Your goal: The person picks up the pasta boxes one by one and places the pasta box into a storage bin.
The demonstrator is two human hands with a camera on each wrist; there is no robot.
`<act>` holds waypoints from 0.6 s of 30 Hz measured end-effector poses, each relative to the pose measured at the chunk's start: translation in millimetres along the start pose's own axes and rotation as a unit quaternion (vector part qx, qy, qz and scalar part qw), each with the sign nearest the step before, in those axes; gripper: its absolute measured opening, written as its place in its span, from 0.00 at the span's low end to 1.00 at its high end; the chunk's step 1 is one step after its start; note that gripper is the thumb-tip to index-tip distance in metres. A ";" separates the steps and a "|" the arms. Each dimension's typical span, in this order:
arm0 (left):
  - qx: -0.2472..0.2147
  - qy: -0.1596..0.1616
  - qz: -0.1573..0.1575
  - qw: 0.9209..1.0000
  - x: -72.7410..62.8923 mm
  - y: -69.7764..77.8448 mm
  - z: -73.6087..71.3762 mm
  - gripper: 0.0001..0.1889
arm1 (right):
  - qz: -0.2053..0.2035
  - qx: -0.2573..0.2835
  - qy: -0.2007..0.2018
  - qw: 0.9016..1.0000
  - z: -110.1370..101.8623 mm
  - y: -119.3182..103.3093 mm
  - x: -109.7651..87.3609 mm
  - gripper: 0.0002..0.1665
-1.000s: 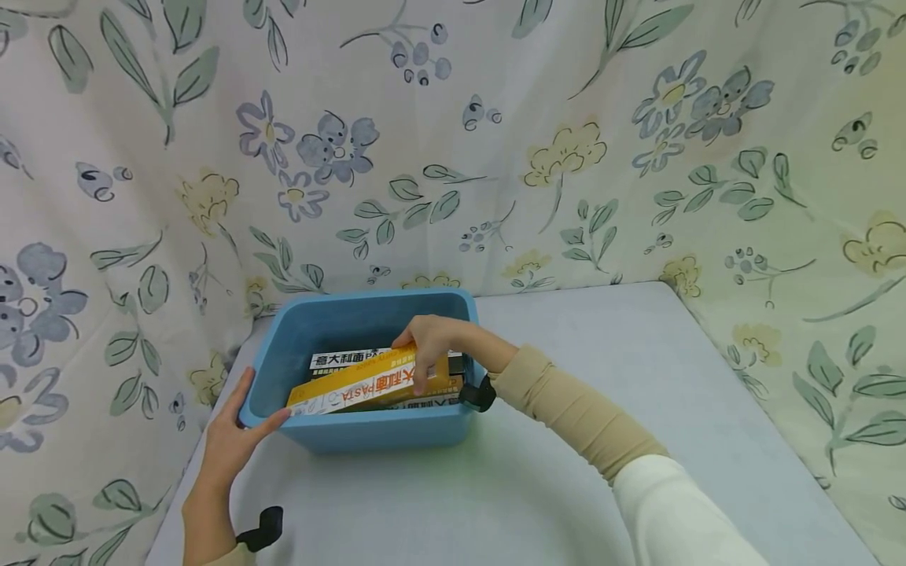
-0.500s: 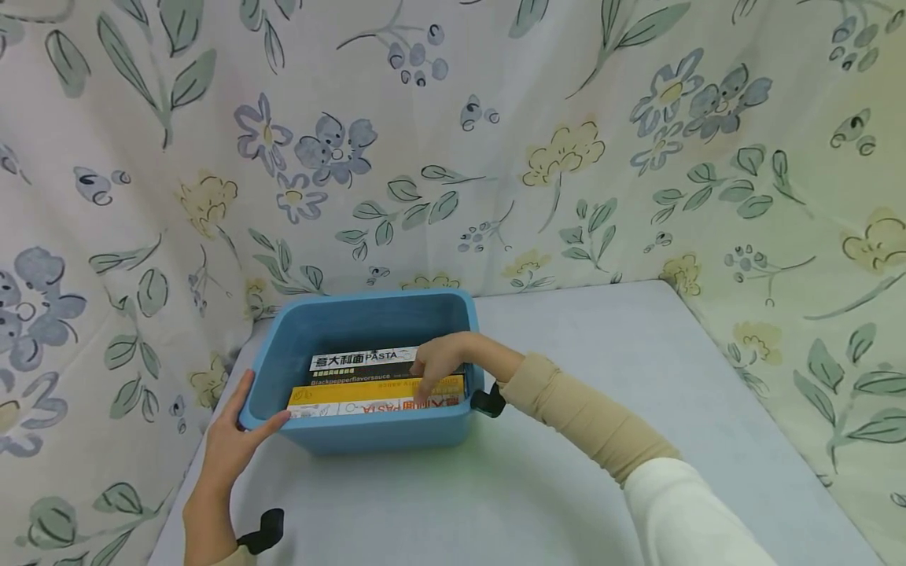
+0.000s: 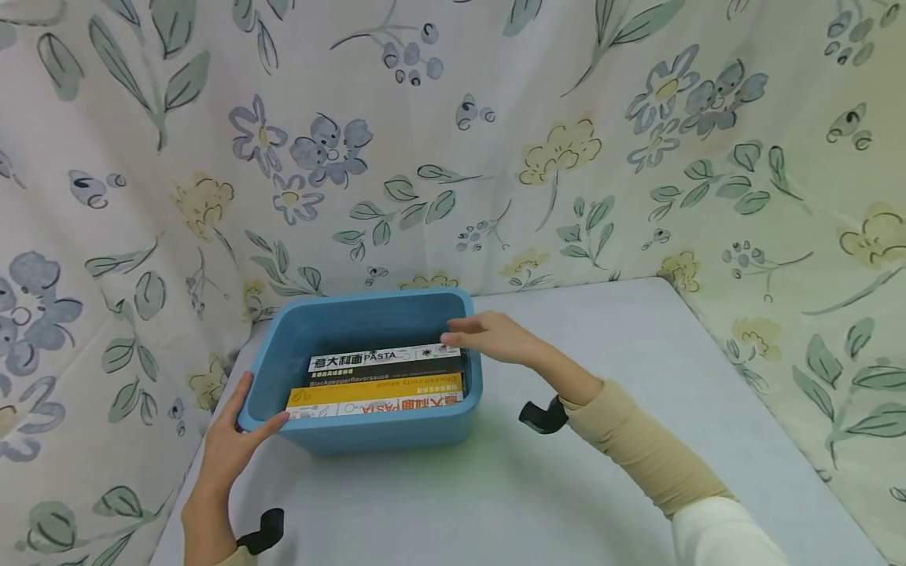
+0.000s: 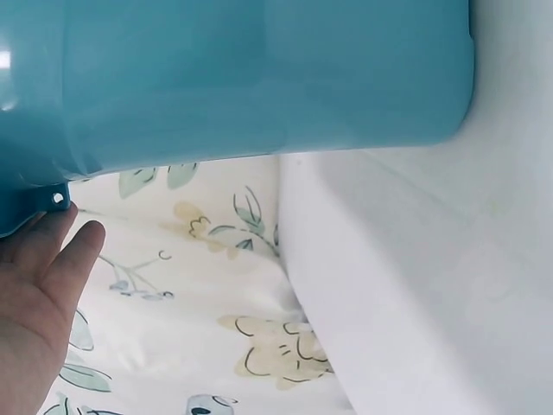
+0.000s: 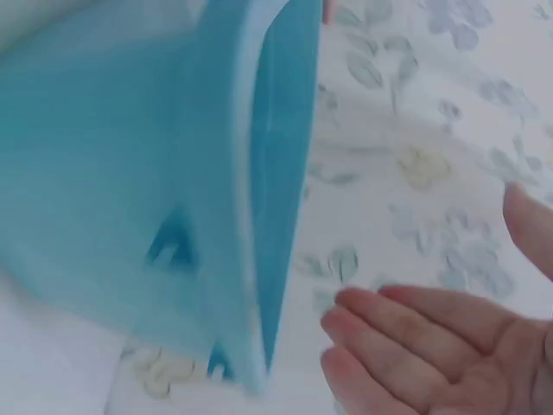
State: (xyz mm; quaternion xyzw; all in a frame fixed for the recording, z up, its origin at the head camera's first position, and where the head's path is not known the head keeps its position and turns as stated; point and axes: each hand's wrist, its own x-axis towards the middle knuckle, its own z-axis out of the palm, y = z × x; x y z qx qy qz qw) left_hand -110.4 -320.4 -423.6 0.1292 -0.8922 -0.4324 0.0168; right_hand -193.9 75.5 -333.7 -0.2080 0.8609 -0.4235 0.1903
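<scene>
A blue plastic bin [image 3: 382, 436] stands on the table. Inside, a black-and-white pasta box [image 3: 385, 363] lies behind a yellow-and-white pasta box [image 3: 375, 391], whose lettering is upside down. My left hand [image 3: 228, 448] holds the bin's front left corner, thumb on the front rim and fingers against the left side; the left wrist view shows these fingers [image 4: 73, 259] by the rim's small holed tab. Over the right rim hovers my right hand [image 3: 499, 336], fingers extended and holding nothing. The right wrist view shows its fingers [image 5: 406, 341] beside the bin, apart from it.
A pale cloth covers the table [image 3: 594, 440]. Behind it and along both sides hangs a floral curtain [image 3: 425, 157]. Each wrist carries a small black camera mount, such as the right mount [image 3: 543, 415].
The yellow box was tilted in my right hand and now lies flat in the bin before the black box. My right hand let go and rose to the right; my left stayed put.
</scene>
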 end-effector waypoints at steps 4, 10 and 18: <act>0.008 -0.002 0.005 1.000 1.4 -1.1 -2.9 0.54 | 0.008 0.014 0.071 0.997 -13.1 19.1 -29.2 0.39; 0.058 -0.004 0.038 0.998 1.0 -2.0 -11.7 0.53 | 0.024 -0.033 0.181 0.983 -26.8 52.4 -73.4 0.41; 0.175 0.108 0.153 0.967 -6.8 7.6 -14.9 0.53 | 0.039 -0.158 0.287 0.944 -32.7 81.6 -113.7 0.45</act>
